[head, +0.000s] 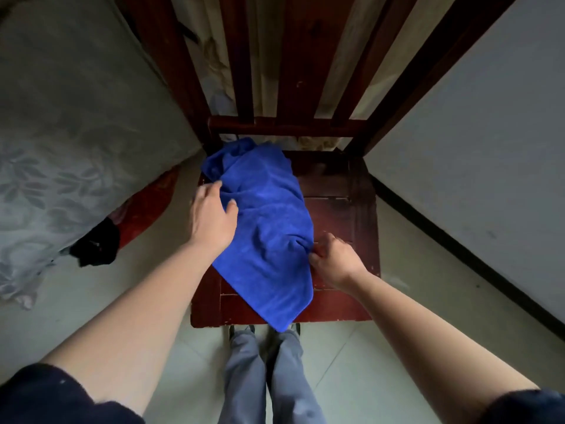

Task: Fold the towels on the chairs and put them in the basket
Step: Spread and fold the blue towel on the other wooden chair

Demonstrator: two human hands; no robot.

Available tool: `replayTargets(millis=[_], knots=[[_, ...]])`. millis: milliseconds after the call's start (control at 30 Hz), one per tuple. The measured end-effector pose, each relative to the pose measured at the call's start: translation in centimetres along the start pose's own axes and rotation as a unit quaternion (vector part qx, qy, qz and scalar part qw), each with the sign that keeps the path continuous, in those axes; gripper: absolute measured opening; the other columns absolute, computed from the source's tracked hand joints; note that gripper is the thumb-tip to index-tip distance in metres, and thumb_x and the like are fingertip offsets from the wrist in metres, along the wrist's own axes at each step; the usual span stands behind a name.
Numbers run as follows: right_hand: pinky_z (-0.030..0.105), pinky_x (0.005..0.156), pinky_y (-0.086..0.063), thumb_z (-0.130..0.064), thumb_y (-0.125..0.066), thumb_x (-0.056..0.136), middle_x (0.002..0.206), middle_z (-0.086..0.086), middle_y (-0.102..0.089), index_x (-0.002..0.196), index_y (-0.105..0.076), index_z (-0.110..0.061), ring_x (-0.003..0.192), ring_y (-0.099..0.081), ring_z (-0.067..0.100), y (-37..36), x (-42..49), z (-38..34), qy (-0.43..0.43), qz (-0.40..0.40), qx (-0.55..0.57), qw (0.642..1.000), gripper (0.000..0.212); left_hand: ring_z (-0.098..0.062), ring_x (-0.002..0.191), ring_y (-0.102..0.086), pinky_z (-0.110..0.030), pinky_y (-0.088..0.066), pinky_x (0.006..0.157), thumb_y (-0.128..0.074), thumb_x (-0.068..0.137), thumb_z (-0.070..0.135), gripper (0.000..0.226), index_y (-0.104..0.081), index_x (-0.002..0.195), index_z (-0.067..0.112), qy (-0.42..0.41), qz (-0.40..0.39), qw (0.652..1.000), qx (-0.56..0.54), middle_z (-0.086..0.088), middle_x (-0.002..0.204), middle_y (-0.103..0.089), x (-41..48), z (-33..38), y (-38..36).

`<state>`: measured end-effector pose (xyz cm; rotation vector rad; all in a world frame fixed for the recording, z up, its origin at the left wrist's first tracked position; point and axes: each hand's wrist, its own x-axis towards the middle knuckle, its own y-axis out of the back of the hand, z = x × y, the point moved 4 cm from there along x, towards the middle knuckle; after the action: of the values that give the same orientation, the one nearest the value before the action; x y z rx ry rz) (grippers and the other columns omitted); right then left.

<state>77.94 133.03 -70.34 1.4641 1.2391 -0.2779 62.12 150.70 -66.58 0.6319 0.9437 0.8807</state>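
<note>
The right hand (333, 261) pinches the blue towel (269, 215) at 4 o'clock. The left hand (212, 218) rests there with loose fingers (211, 189). It should grab at 9 o'clock and pull flat.

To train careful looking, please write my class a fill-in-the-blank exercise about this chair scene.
1. The towel on the chair is ____ in colour.
2. It lies crumpled, not yet ____.
3. One corner of it hangs over the ____ edge of the seat.
Missing words: blue; folded; front.
</note>
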Motion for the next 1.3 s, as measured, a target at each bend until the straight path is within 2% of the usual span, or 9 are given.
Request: replayTargets(millis=[167,233,333,467,767,900,1033,1133,1300], knots=[[0.033,0.078,-0.042,-0.035,-0.063,0.087,0.118,0.015,-0.061,0.112,-0.049,-0.006,0.109,-0.057,0.034,-1.7,2.5,0.3,-0.033,0.045,0.087,0.995,0.041,-0.038,0.129,-0.042,-0.040,-0.034,0.101,-0.053,0.095,0.030,0.057,-0.036,0.144,0.006,0.011,0.002,1.000,0.000,-0.022,0.138,-0.049,4.1,-0.2,-1.7],[0.033,0.077,-0.044,-0.033,-0.065,0.086,0.111,0.012,-0.063,0.109,-0.053,-0.006,0.103,-0.060,0.032,-2.1,3.2,0.1,-0.053,0.060,0.136,0.987,0.037,-0.035,0.109,-0.056,-0.035,-0.039,0.080,-0.056,0.094,0.030,0.044,-0.048,0.129,0.005,0.012,0.012,1.000,-0.012,-0.017,0.107,-0.066,4.7,-0.3,-2.0],[0.029,0.069,-0.044,-0.024,-0.066,0.086,0.090,0.006,-0.066,0.098,-0.062,-0.005,0.085,-0.061,0.025,-2.1,3.5,-0.4,-0.065,0.070,0.194,0.976,0.023,-0.022,0.078,-0.054,-0.024,-0.030,0.062,-0.060,0.092,0.030,0.030,-0.059,0.108,0.005,0.010,0.015,1.000,-0.023,0.002,0.065,-0.057,4.1,-0.5,-1.9],[0.031,0.064,-0.041,-0.019,-0.062,0.080,0.064,0.002,-0.056,0.068,-0.055,-0.011,0.068,-0.054,0.023,0.9,3.7,-0.4,-0.071,0.174,0.255,0.948,0.015,-0.026,0.087,-0.059,-0.030,-0.041,0.073,-0.068,0.087,0.027,0.024,-0.064,0.096,0.005,-0.037,0.064,0.996,-0.058,-0.011,0.091,-0.063,3.7,-0.6,-0.3],[0.030,0.059,-0.032,-0.018,-0.058,0.064,0.060,0.002,-0.044,0.057,-0.046,-0.012,0.065,-0.041,0.017,10.6,0.4,0.1,0.037,0.345,0.342,0.873,0.015,-0.019,0.072,-0.060,-0.035,-0.049,0.076,-0.075,0.080,0.017,0.013,-0.067,0.071,0.015,0.012,-0.017,0.949,-0.316,-0.017,0.077,-0.070,1.1,0.0,3.9],[0.032,0.053,-0.031,-0.021,-0.055,0.058,0.059,0.006,-0.044,0.059,-0.047,-0.002,0.058,-0.038,0.016,8.0,-2.5,1.6,0.079,0.277,0.258,0.922,0.021,-0.020,0.075,-0.067,-0.036,-0.055,0.082,-0.076,0.077,0.009,0.011,-0.067,0.072,0.008,0.058,-0.150,0.948,-0.274,-0.015,0.077,-0.071,-2.7,-1.6,2.8],[0.033,0.055,-0.036,-0.029,-0.061,0.062,0.060,0.002,-0.050,0.059,-0.045,-0.014,0.063,-0.048,0.023,2.7,-3.3,4.5,0.028,0.094,0.058,0.994,0.022,-0.016,0.059,-0.053,-0.028,-0.042,0.061,-0.077,0.060,0.015,0.015,-0.063,0.060,0.009,0.088,-0.242,0.955,-0.148,-0.007,0.056,-0.059,-5.3,-5.7,-0.3],[0.031,0.062,-0.042,-0.023,-0.069,0.071,0.074,0.005,-0.059,0.062,-0.050,-0.019,0.076,-0.057,0.027,-0.7,-3.4,6.4,-0.007,-0.048,-0.081,0.996,0.022,-0.012,0.052,-0.046,-0.022,-0.033,0.053,-0.073,0.066,0.007,0.018,-0.058,0.056,0.012,0.078,-0.310,0.947,-0.039,0.003,0.053,-0.054,-6.5,-8.0,-2.8],[0.032,0.068,-0.050,-0.008,-0.059,0.072,0.084,0.010,-0.072,0.080,-0.071,-0.009,0.083,-0.064,0.029,-0.5,-2.8,5.8,-0.036,-0.041,0.004,0.999,0.014,-0.016,0.066,-0.057,-0.024,-0.046,0.063,-0.071,0.072,0.016,0.015,-0.058,0.067,0.019,0.026,-0.336,0.936,0.096,0.006,0.064,-0.060,-6.3,-7.7,-4.6]])
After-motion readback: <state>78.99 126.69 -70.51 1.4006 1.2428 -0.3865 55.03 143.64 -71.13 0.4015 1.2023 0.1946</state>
